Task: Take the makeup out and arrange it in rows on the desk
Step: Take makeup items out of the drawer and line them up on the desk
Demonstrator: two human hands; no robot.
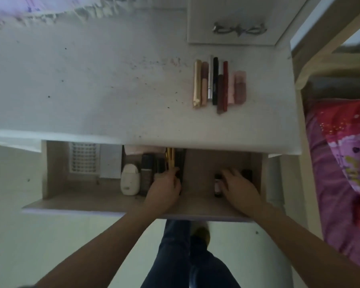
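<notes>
White desk (112, 80), eight makeup tubes (219, 84) in one row, both hands in drawer (200, 202), grips unclear.

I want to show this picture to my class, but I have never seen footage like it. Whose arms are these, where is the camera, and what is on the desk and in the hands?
There is no machine: a person wears one camera on the head, looking down at their own arms. There is only this one view. On the white desk lies a row of makeup tubes, side by side. Below it a drawer is pulled open. The left hand reaches among dark tubes and gold sticks beside a white case. The right hand rests by a small bottle. The blur hides whether either hand grips anything.
</notes>
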